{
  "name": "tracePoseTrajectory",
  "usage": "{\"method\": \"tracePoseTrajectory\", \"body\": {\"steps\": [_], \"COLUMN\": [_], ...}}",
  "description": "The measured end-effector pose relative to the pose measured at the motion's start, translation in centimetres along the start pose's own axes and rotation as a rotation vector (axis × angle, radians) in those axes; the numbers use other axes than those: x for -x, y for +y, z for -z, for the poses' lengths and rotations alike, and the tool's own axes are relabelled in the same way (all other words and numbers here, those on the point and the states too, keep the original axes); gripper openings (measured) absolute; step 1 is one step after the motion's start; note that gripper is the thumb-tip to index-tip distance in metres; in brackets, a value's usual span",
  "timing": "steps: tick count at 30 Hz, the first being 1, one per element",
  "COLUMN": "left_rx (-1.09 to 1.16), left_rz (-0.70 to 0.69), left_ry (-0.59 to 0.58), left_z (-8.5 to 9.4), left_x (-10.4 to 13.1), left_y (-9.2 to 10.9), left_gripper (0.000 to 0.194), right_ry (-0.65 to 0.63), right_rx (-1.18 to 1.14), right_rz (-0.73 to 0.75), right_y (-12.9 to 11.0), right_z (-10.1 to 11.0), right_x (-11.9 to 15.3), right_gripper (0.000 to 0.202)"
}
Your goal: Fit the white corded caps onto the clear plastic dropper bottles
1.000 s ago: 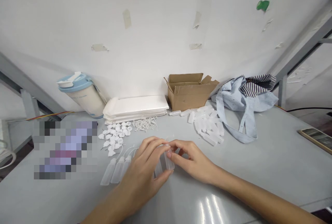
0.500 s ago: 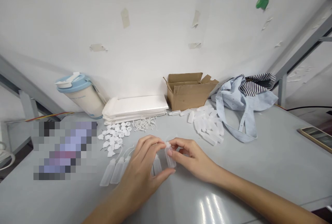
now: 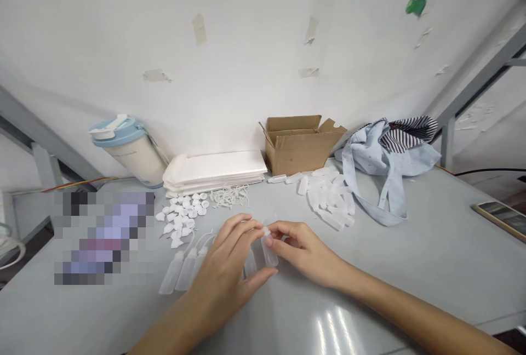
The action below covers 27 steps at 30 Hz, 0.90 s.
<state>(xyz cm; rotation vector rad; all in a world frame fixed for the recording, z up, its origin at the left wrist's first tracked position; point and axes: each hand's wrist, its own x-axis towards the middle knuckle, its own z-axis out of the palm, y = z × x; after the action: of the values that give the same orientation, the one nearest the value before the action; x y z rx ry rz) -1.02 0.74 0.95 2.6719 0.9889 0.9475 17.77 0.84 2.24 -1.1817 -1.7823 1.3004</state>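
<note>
Three finished small bottles [image 3: 186, 268] lie side by side on the grey counter [image 3: 411, 267] at nine o'clock of the left hand [image 3: 228, 274], with a loose heap of empties [image 3: 330, 197] toward one o'clock. One clear bottle [image 3: 269, 250] is pinched between both hands: left hand grasping its body, right hand [image 3: 304, 252] gripping its neck. The cardboard box [image 3: 299, 144] stands open, contents hidden
</note>
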Motion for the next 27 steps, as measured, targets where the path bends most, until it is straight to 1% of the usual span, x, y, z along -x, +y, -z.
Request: {"method": "tracePoseTrajectory", "body": {"steps": [5,10,16,21,27], "left_rx": [0.049,0.088,0.072,0.058,0.038], "left_rz": [0.001,0.032,0.082,0.102,0.153], "left_ry": [-0.038,-0.119,-0.144,-0.180,-0.236], "left_z": [0.1,0.3,0.2,0.1,0.2], "left_x": [-0.1,-0.2,-0.2,-0.1,0.1], "left_y": [0.1,0.1,0.0,-0.1,-0.1], "left_gripper": [0.041,0.032,0.030,0.030,0.030], "right_ry": [-0.029,-0.069,-0.044,-0.055,-0.074], "right_rx": [0.132,0.306,0.519,0.592,0.607], "right_rz": [-0.013,0.021,0.085,0.087,0.096], "right_y": [0.4,0.4,1.1,1.3,1.3], "right_z": [-0.2,-0.4,-0.7,-0.6,-0.6], "right_x": [0.0,0.0,0.1,0.3,0.3], "right_gripper": [0.024,0.026,0.016,0.018,0.019]}}
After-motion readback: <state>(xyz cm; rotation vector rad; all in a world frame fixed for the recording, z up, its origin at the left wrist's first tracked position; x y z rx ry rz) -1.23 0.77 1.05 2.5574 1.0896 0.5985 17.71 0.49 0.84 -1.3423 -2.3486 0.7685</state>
